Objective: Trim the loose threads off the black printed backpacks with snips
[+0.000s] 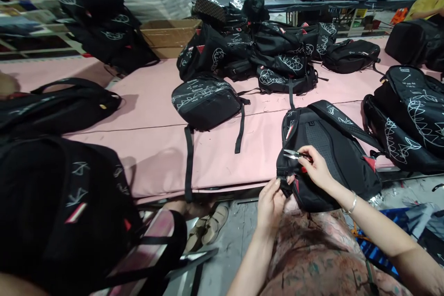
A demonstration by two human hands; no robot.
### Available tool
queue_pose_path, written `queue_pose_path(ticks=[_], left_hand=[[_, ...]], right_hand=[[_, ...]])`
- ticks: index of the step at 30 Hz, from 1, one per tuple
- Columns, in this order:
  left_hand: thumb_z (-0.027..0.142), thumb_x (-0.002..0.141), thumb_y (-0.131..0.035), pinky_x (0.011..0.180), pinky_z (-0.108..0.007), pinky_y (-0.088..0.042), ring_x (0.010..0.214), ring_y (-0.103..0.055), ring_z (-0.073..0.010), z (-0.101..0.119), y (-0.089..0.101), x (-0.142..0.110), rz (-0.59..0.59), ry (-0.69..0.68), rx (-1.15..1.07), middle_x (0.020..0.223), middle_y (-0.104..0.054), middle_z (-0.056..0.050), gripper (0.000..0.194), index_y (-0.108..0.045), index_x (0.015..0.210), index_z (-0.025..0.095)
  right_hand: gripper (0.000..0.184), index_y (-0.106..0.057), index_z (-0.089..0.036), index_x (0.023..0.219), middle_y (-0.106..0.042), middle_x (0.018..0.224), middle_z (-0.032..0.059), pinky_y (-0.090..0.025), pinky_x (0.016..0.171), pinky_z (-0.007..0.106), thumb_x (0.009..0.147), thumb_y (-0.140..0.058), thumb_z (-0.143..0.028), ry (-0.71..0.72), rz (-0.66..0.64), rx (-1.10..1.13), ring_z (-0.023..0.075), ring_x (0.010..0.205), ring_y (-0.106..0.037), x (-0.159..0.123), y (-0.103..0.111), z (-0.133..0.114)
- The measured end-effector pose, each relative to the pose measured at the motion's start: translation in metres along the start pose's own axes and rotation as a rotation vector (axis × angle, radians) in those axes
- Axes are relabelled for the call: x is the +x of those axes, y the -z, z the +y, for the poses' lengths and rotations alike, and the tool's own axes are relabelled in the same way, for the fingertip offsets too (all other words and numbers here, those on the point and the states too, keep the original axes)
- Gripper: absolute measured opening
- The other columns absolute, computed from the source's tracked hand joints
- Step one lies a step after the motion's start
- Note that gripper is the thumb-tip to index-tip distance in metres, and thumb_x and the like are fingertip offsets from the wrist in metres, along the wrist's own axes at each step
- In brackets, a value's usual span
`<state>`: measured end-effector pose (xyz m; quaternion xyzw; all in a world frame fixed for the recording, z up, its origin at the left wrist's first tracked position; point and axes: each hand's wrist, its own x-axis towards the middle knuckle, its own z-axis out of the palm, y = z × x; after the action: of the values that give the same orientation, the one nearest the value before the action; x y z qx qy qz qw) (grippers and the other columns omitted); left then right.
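Observation:
A black backpack point(333, 148) with white scribble print and red trim lies back-side up at the near edge of the pink table point(156, 148), partly over my lap. My right hand point(317, 169) is closed on small thread snips point(293, 154), whose metal tips point left onto the bag's top edge. My left hand point(272, 201) pinches the bag's black fabric at its lower corner, just below the snips.
Several more black backpacks lie on the table: one in the middle point(204, 101), a pile at the back point(277, 55), others at the right point(409, 120) and left point(55, 106). A cardboard box point(169, 34) stands at the back. A person in yellow point(426, 4) sits far right.

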<state>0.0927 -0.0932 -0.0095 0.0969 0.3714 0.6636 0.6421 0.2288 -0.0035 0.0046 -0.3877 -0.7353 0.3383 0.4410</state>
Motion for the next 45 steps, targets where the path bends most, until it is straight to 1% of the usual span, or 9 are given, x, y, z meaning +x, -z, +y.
queue_pose_path(ticks=[3,6,9,13,19,25,29,34,45], left_hand=[[0.016,0.068,-0.065,0.086,-0.036,-0.046,0.089,-0.063,-0.0223,-0.001,0.000,0.000,0.042,0.074,-0.128,0.083,-0.068,-0.011,0.013,-0.066,0.079,0.008],[0.016,0.070,-0.063,0.084,-0.033,-0.048,0.087,-0.064,-0.0202,-0.001,-0.002,-0.001,0.079,0.085,-0.152,0.085,-0.068,-0.010,0.012,-0.066,0.079,0.009],[0.016,0.069,-0.064,0.082,-0.031,-0.048,0.084,-0.064,-0.0187,-0.002,-0.008,-0.005,0.077,0.054,-0.117,0.086,-0.068,-0.011,0.014,-0.066,0.081,0.009],[0.017,0.068,-0.066,0.083,-0.032,-0.047,0.085,-0.063,-0.0189,-0.004,-0.014,-0.012,0.056,-0.001,-0.056,0.089,-0.068,-0.011,0.017,-0.066,0.083,0.010],[0.020,0.068,-0.067,0.085,-0.031,-0.046,0.087,-0.063,-0.0190,-0.004,-0.018,-0.015,0.057,-0.023,0.004,0.090,-0.068,-0.012,0.019,-0.067,0.084,0.009],[0.020,0.068,-0.067,0.085,-0.030,-0.045,0.084,-0.063,-0.0177,-0.005,-0.019,-0.014,0.048,-0.030,0.020,0.089,-0.068,-0.010,0.019,-0.067,0.084,0.010],[0.020,0.069,-0.065,0.087,-0.031,-0.045,0.090,-0.062,-0.0197,-0.006,-0.020,-0.016,0.026,-0.035,0.035,0.090,-0.068,-0.010,0.018,-0.067,0.085,0.011],[0.020,0.069,-0.065,0.090,-0.032,-0.043,0.092,-0.061,-0.0205,-0.006,-0.021,-0.017,0.025,-0.027,0.036,0.095,-0.067,-0.011,0.017,-0.067,0.084,0.012],[0.019,0.070,-0.066,0.094,-0.033,-0.040,0.093,-0.061,-0.0191,-0.009,-0.024,-0.018,0.023,-0.055,0.021,0.092,-0.067,-0.009,0.019,-0.066,0.087,0.010]], right_hand=[[0.010,-0.052,-0.017,0.094,-0.057,0.085,0.0049,-0.043,0.072,0.029,0.085,-0.049,-0.019,0.215,0.047,-0.174,0.0159,0.079,-0.053,-0.020,0.007,0.010],[0.012,-0.052,-0.016,0.097,-0.058,0.085,0.0071,-0.043,0.073,0.032,0.085,-0.049,-0.016,0.438,0.068,-0.319,0.0179,0.083,-0.053,-0.032,0.011,0.011],[0.015,-0.053,-0.014,0.099,-0.059,0.087,0.0093,-0.043,0.071,0.032,0.085,-0.051,-0.017,0.524,0.086,-0.457,0.0188,0.082,-0.052,-0.034,0.011,0.005],[0.015,-0.058,-0.014,0.097,-0.061,0.089,0.0094,-0.041,0.066,0.031,0.085,-0.051,-0.020,0.542,0.074,-0.583,0.0184,0.076,-0.051,-0.032,0.011,-0.004],[0.015,-0.060,-0.014,0.088,-0.061,0.082,0.0074,-0.040,0.067,0.029,0.088,-0.046,-0.019,0.480,0.046,-0.564,0.0167,0.076,-0.050,-0.030,0.016,-0.009],[0.017,-0.060,-0.014,0.094,-0.061,0.086,0.0082,-0.038,0.065,0.029,0.088,-0.047,-0.023,0.553,-0.011,-0.630,0.0172,0.074,-0.049,-0.027,0.022,-0.010],[0.019,-0.061,-0.015,0.094,-0.061,0.087,0.0088,-0.038,0.066,0.030,0.089,-0.045,-0.024,0.549,-0.059,-0.651,0.0176,0.076,-0.050,-0.025,0.022,-0.010],[0.020,-0.063,-0.016,0.095,-0.060,0.088,0.0092,-0.039,0.067,0.031,0.089,-0.045,-0.024,0.502,-0.068,-0.643,0.0176,0.077,-0.050,-0.026,0.021,-0.011],[0.017,-0.060,-0.015,0.090,-0.061,0.084,0.0080,-0.036,0.064,0.031,0.089,-0.044,-0.020,0.505,-0.026,-0.667,0.0178,0.072,-0.049,-0.027,0.018,-0.016]])
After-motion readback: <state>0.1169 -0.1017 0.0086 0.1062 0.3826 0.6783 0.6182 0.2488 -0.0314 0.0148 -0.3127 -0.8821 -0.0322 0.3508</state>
